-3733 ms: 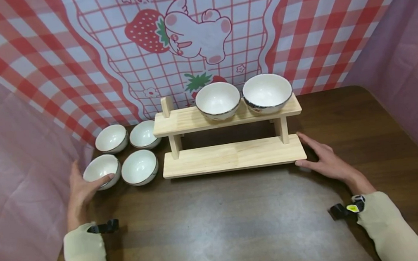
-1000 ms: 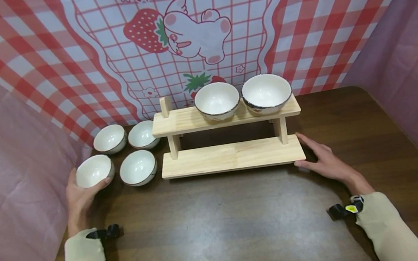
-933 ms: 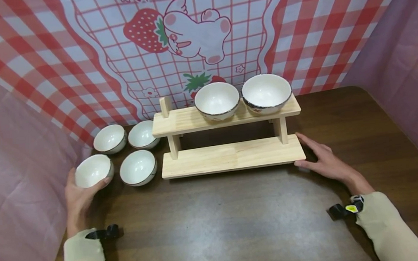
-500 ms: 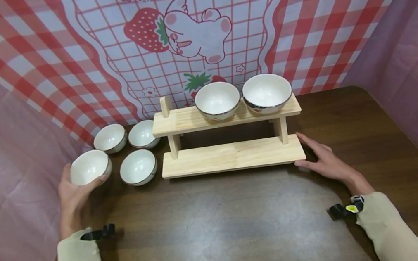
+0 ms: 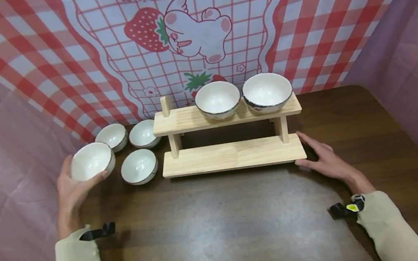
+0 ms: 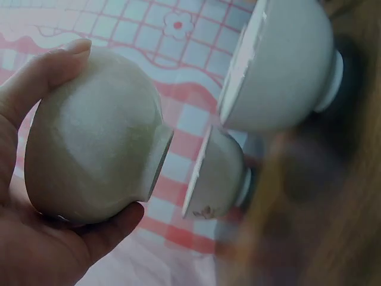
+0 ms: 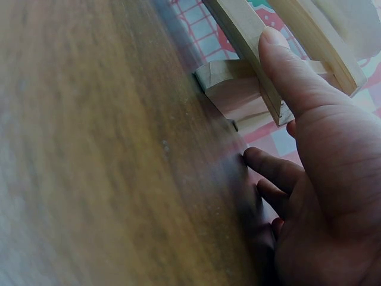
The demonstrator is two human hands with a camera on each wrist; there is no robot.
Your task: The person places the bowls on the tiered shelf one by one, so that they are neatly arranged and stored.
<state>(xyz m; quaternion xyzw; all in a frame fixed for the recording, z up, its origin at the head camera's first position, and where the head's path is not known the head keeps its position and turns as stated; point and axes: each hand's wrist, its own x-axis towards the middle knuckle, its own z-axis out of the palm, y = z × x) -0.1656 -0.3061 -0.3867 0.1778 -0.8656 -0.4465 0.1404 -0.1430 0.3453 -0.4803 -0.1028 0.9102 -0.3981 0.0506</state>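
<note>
My left hand (image 5: 74, 190) grips a small white bowl (image 5: 91, 160), lifted off the table at the left. In the left wrist view its pale outside and foot ring show, with the thumb and fingers curled round it. Just behind and beside it stand three similar bowls: a back-left one (image 5: 113, 136), a back one (image 5: 143, 133) and a front one (image 5: 139, 167). At the right end of a two-tier wooden shelf (image 5: 233, 155), my right hand (image 5: 327, 159) holds the lower board's end, thumb at its front edge, index finger at the back.
On the shelf's upper board sit two larger white bowls, a middle bowl (image 5: 218, 99) and a right bowl (image 5: 267, 92). A short wooden peg (image 5: 166, 106) rises at that board's left end. Checked cloth (image 5: 319, 25) hangs behind the brown table (image 5: 217, 221); pink cloth (image 5: 12, 185) hangs at the left.
Over the last seconds my left hand has taken hold of the front-left bowl and raised it, first shifting left, then slightly back. My right hand and the shelf have stayed in place.
</note>
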